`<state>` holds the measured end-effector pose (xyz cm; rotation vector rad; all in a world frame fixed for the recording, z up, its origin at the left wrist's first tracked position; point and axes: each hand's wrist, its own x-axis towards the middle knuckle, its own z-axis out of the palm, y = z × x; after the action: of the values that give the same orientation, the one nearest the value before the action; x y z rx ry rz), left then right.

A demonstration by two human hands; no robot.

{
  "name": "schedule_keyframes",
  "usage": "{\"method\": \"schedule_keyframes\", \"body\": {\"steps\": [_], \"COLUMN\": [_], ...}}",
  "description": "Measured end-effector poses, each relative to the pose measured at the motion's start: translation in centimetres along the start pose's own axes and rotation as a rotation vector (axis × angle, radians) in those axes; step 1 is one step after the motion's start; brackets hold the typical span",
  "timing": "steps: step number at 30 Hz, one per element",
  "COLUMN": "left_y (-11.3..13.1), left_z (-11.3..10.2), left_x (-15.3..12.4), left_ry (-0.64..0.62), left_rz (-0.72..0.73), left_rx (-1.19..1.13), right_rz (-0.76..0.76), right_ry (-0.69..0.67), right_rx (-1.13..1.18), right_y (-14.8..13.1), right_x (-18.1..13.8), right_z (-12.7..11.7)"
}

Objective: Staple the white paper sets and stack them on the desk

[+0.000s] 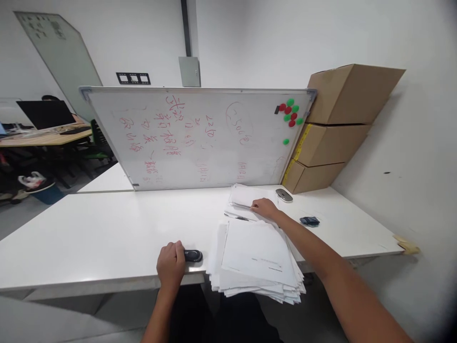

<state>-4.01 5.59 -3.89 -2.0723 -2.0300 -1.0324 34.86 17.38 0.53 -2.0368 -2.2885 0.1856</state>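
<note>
My left hand is closed round a black stapler near the table's front edge, and the stapler's rounded end sticks out to the right. Farther back, my right hand has its fingers closed on the edge of some white paper sheets that lie below the whiteboard. Between the hands and nearer to me, a thick, uneven pile of papers overhangs the front edge. The top sheet of that pile carries a few small printed lines. My right forearm passes over the right side of the pile.
A whiteboard with red writing and several round magnets leans at the back. Three cardboard boxes are stacked on the right. A computer mouse and a small dark packet lie on the white table. A bin stands far left.
</note>
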Motion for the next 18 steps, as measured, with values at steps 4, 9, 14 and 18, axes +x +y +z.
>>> {"method": "schedule_keyframes", "body": {"steps": [4,9,14,18], "left_y": [-0.03,-0.11,-0.22,-0.41], "left_z": [-0.02,-0.02,0.21,0.33], "left_x": [-0.07,-0.14,0.0,-0.04], "left_ry": [-0.002,0.006,0.014,0.014], "left_rz": [-0.016,-0.011,0.015,0.017], "left_rx": [-0.006,-0.024,-0.016,-0.017], "right_rz": [-0.004,-0.014,-0.02,-0.01], "right_ry": [0.005,0.01,0.006,-0.006], "right_rx": [0.041,0.051,0.046,0.042], "right_y": [0.18,0.22,0.18,0.17], "right_x": [0.3,0.49,0.68,0.68], "right_z": [0.29,0.31,0.08,-0.05]}}
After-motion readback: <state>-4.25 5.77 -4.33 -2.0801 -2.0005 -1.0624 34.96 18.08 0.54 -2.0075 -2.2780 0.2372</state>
